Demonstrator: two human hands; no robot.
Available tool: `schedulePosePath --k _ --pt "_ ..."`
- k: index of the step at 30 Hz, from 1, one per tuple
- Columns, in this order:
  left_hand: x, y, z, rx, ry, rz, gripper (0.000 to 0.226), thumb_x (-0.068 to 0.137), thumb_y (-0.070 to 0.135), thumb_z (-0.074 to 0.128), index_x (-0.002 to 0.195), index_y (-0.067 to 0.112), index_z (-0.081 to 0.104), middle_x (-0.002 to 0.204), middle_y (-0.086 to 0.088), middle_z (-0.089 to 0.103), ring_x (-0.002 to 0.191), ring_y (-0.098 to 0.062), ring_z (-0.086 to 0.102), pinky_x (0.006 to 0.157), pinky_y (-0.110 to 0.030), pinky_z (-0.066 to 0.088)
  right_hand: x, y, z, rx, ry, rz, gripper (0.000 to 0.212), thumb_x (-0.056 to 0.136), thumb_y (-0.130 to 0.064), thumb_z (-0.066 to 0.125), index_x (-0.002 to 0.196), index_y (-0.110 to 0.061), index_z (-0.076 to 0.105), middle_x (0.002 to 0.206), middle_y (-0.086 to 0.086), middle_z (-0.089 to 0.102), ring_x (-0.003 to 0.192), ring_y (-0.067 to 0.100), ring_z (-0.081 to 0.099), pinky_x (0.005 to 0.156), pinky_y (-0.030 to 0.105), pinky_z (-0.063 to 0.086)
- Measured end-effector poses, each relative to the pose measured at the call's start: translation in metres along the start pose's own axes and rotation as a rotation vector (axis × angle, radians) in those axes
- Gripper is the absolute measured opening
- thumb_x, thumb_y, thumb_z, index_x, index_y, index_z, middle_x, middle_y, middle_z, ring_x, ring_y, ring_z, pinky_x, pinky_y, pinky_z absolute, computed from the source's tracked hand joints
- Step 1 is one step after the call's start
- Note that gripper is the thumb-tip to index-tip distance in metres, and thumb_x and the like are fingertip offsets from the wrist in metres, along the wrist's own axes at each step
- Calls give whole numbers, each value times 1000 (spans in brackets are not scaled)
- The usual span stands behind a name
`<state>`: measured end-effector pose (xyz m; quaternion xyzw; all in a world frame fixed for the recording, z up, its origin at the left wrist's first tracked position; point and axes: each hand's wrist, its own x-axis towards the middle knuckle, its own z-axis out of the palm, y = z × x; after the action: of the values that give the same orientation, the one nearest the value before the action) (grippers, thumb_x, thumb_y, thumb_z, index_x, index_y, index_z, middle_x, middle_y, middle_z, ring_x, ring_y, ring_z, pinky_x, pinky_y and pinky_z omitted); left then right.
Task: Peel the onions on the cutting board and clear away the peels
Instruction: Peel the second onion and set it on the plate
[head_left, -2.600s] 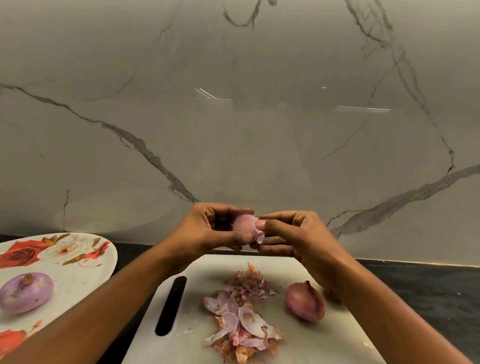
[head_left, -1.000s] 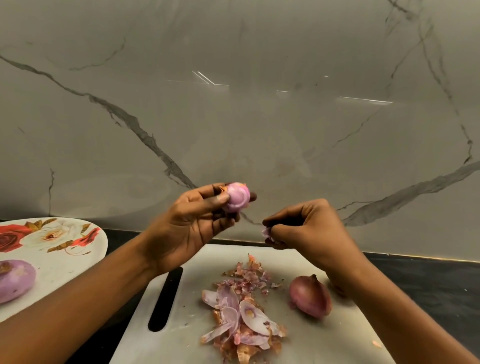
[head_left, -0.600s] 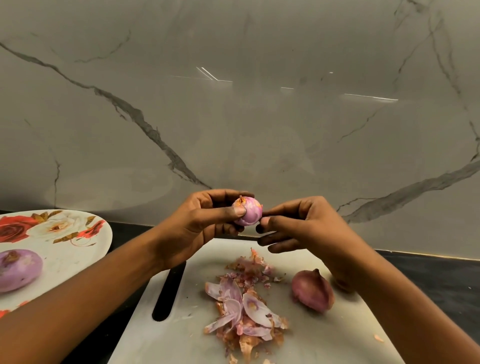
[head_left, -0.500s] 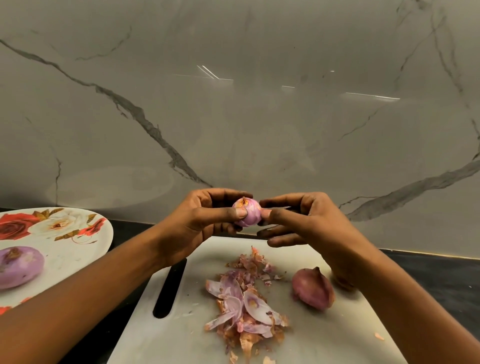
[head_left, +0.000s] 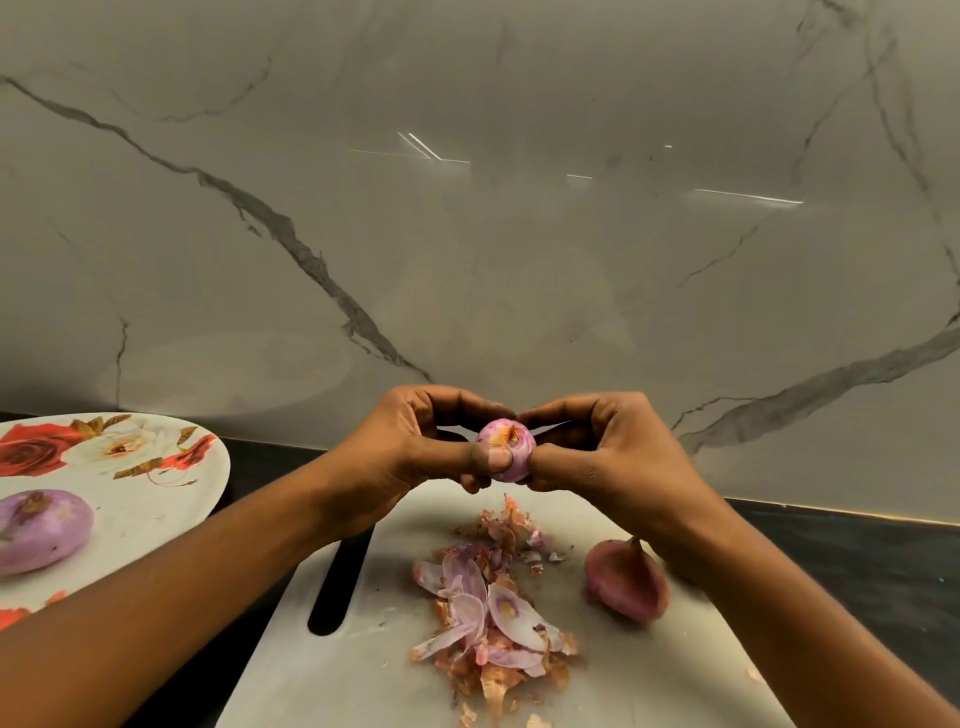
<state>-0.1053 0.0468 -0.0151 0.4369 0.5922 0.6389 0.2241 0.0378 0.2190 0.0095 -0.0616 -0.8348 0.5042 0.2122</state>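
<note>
Roughly midway: both hands, left hand (head_left: 415, 457) and right hand (head_left: 602, 457), pinch a seemingly near-peeled onion (head_left: 506, 449); unpeeled onion (head_left: 626, 582) and peels (head_left: 493, 608) remain.

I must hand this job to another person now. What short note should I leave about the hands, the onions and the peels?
Left hand: grips the small onion above the cutting board.
Right hand: pinches the same onion from the other side.
Done: one peeled onion lies on the flowered plate; the small onion is nearly bare, brown skin at its top.
To do: finish it, peel the unpeeled onion lying on the board, clear the peel pile from the board.
</note>
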Motion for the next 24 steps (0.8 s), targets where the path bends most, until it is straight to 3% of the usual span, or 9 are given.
schedulePosePath --k 6,10,15,21,24 --pt "-2 3 6 -39 29 40 44 74 12 82 117 6 75 110 -15 78 88 -29 75 71 -30 63 1 8 4 -97 174 -118 20 85 -7 83 105 -14 84 84 0 82 75 17 80 71 35 68" --pt "-3 5 2 -114 11 43 35 83 9 84 117 9 79 116 -15 77 96 -27 73 72 -26 61 1 3 -1 45 128 -77 22 88 0 79 107 -10 83 88 4 83 79 20 81 73 29 65" --pt "1 3 -3 -256 -54 0 35 91 15 68 124 11 76 129 -21 71 104 -32 66 84 -30 62 2 2 0 138 126 -43 32 91 12 68 103 -13 83 88 9 83 81 27 81 75 29 65" --pt "3 1 -10 -412 -85 1 41 96 16 61 136 8 68 137 -27 65 105 -29 66 87 -29 61 4 4 -7 54 149 -2 22 92 8 70 94 -9 84 83 7 82 78 24 81 74 28 66" --pt "3 2 -11 -398 -75 -9 41 94 16 62 134 9 69 137 -24 65 107 -28 66 84 -29 60 3 3 -8 87 52 78 19 93 6 70 101 -6 82 85 11 82 80 27 81 72 30 67"
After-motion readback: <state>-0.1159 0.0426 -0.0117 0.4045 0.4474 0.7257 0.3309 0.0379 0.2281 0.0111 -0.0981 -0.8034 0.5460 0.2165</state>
